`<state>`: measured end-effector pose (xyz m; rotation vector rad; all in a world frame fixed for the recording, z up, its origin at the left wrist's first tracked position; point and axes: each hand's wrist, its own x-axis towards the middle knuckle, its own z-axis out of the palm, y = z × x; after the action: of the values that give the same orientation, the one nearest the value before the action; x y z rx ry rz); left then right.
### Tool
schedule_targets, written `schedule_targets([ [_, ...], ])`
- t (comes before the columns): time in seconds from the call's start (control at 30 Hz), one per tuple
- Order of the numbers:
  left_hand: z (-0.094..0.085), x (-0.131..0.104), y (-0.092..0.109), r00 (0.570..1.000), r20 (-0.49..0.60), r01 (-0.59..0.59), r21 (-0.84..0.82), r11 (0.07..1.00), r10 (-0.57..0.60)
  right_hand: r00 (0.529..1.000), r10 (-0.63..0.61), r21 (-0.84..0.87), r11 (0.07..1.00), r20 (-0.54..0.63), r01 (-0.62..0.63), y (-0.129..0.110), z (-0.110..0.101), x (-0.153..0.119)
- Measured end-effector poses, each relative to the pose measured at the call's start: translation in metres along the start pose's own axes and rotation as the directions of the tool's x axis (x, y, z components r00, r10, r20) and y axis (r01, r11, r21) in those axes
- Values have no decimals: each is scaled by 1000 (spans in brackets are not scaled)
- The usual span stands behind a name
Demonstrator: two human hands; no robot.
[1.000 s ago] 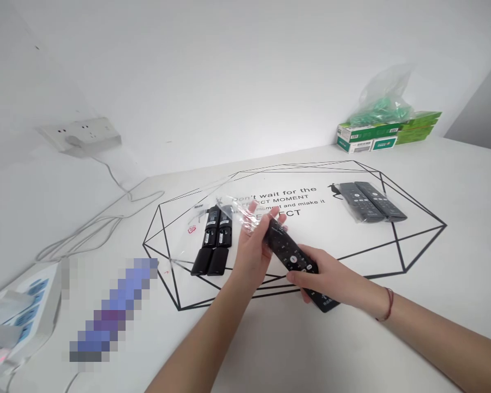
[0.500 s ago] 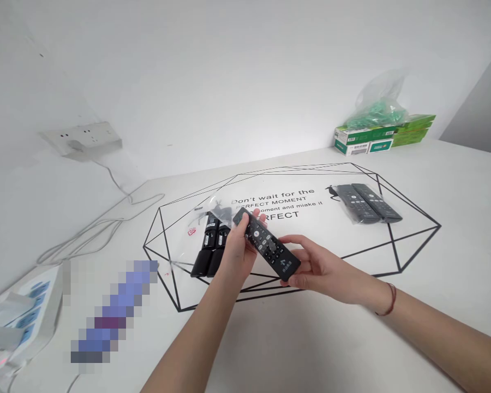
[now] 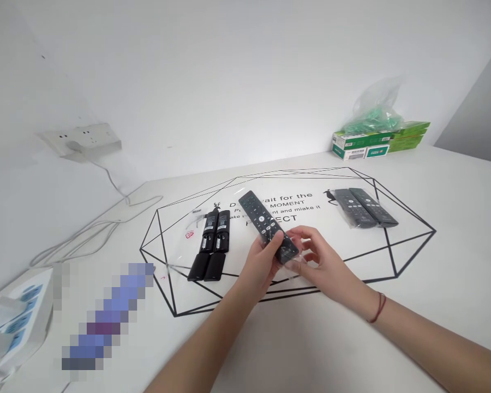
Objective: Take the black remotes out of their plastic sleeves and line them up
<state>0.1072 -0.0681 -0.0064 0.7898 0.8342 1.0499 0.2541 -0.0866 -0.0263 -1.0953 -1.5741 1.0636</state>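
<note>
A black remote control (image 3: 256,210), seemingly in a clear plastic sleeve, tilts up to the left above the table, keys upward. My left hand (image 3: 265,256) is closed round its lower half, thumb across the keys. At the lower end, my right hand (image 3: 317,259) has its fingers closed on loose clear film (image 3: 295,267) of the sleeve; its fingertips are partly hidden. Left of my hands lie two remotes (image 3: 216,229) back side up, their battery bays uncovered. Two black battery covers (image 3: 207,266) lie just below them.
Two wrapped remotes (image 3: 364,207) lie face up at the right on the printed mat. Green-and-white boxes (image 3: 362,144) stand at the back right under a plastic bag (image 3: 374,109). A power strip (image 3: 24,316), loose cables (image 3: 102,229) and a blurred-out object (image 3: 110,316) occupy the left.
My left hand has moved from the remote's upper end to its lower half. The remote's upper end now shows, and the right hand has shifted onto the film at the lower end.
</note>
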Motion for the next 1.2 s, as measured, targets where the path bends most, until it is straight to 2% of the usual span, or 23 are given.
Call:
schedule_targets([
  [0.13, 5, -4, -7, 997, 73, 17, 50, 999, -21, 995, -74, -53, 996, -60, 71, 4, 0, 1],
  [0.27, 8, -6, -12, 988, 153, 16, 97, 995, -31, 984, -180, -130, 975, -9, 178, 7, -4, 0],
  [0.37, 8, -7, -12, 986, 164, -1, 151, 989, -24, 973, -230, -227, 946, 33, 232, 7, -7, -3],
  [0.5, 5, -7, -7, 989, 149, -38, 198, 979, 8, 954, -299, -306, 906, 30, 294, 4, -8, -4],
  [0.63, 2, -4, 1, 999, 45, -7, 89, 996, 3, 941, -338, -285, 901, 14, 328, 1, -6, -4],
  [0.73, -1, -1, 10, 1000, -30, 7, 43, 999, -5, 940, -337, -254, 906, 54, 339, 0, -3, -7],
  [0.83, -5, 2, 17, 996, -87, -19, 51, 999, 23, 929, -359, -265, 891, 90, 370, -2, -2, -10],
  [0.93, -12, 6, 21, 979, -185, -81, 4, 997, 80, 906, -416, -293, 859, 79, 420, -5, -3, -12],
  [1.07, -22, 14, 24, 939, -307, -177, -51, 983, 154, 881, -474, -322, 833, 4, 450, -9, -4, -12],
  [1.2, -26, 15, 26, 919, -320, -264, -69, 962, 229, 861, -491, -304, 847, -133, 436, -11, -3, -13],
])
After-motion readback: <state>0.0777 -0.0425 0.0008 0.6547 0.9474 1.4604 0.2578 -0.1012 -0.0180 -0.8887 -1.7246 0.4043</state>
